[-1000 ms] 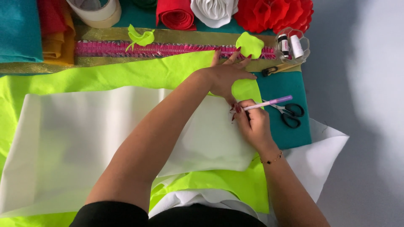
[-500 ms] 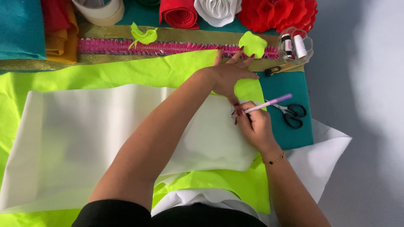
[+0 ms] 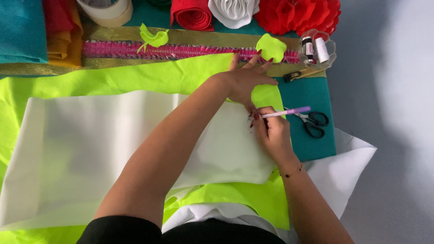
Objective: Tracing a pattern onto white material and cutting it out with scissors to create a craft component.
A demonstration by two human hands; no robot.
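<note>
While the left hand is spread flat, fingers splayed, on a lime template, the template is pinned against the white fabric near that sheet's upper right corner. The right hand is closed in a pinching grip on a lilac pen, whose tip is hidden behind the fingers at the template's lower left edge; the capped end points right, toward the black scissors lying untouched on the teal felt.

Progress is judged as early to middling. No drawn outline can be made out on the white fabric, as the line, if any, is too faint or is covered by the hands. The tracing round the template is therefore taken to be under way, not finished. No cutting of the white fabric is seen: its edges are straight and whole. Two lime shapes are already cut, a leaf-like piece and a rounded piece, both resting on the pink trim and gold band along the far edge of the surface.

Left to do, as far as can be told: completion of the outline, then cutting. Beneath the white fabric a lime cloth is spread.
</note>
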